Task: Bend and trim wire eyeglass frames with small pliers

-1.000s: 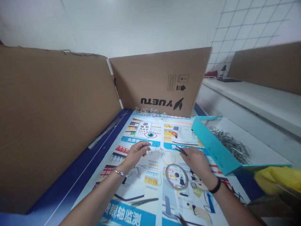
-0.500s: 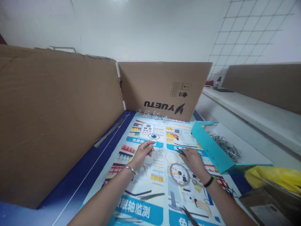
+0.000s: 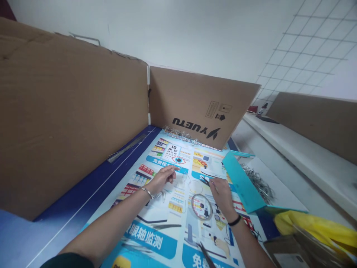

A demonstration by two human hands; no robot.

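Observation:
My left hand (image 3: 163, 176) hovers over the printed poster (image 3: 178, 186), thumb and fingers pinched together. Whatever it pinches is too fine to make out; faint thin wire shows just to its right. My right hand (image 3: 220, 190) is closed around small dark-jawed pliers (image 3: 205, 181), whose jaws point left toward the other hand. Below the pliers lies a round coil of wire (image 3: 193, 208). Bent wire pieces (image 3: 162, 195) rest beside my left wrist. A bundle of thin straight wires (image 3: 160, 226) lies nearer to me.
A turquoise box (image 3: 242, 182) on the right holds a heap of wire pieces (image 3: 258, 182). Cardboard panels (image 3: 83, 111) stand at the left and back. Small clear pieces (image 3: 178, 132) line the back. A dark pointed tool (image 3: 205, 255) lies in front, and yellow plastic (image 3: 309, 230) at right.
The view has tilted and turned, so the whole scene sits askew and the table's things lie further left. Both hands keep nearly the same pose, the pliers still in my right hand.

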